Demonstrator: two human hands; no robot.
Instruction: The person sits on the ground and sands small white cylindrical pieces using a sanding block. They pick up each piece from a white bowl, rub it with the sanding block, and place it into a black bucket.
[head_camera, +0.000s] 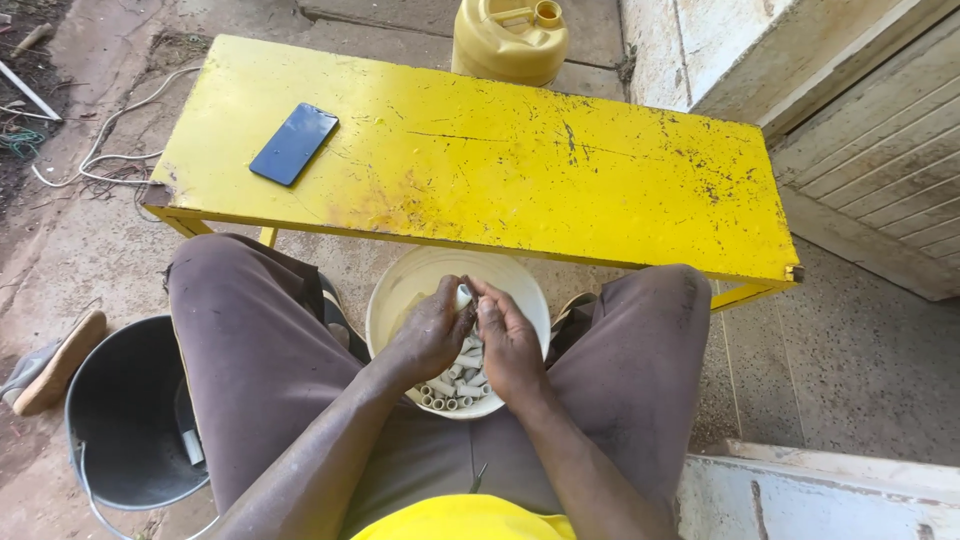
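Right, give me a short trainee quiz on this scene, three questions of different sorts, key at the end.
1. True or false: the smartphone lies on the yellow bench.
2. Where do both hands work? A) over the white bucket B) over the black bucket C) on the jerrycan
3. What fills the white bucket's bottom?

Key
1. True.
2. A: the left hand and right hand pinch one short white tube piece between them.
3. Short white tube pieces.
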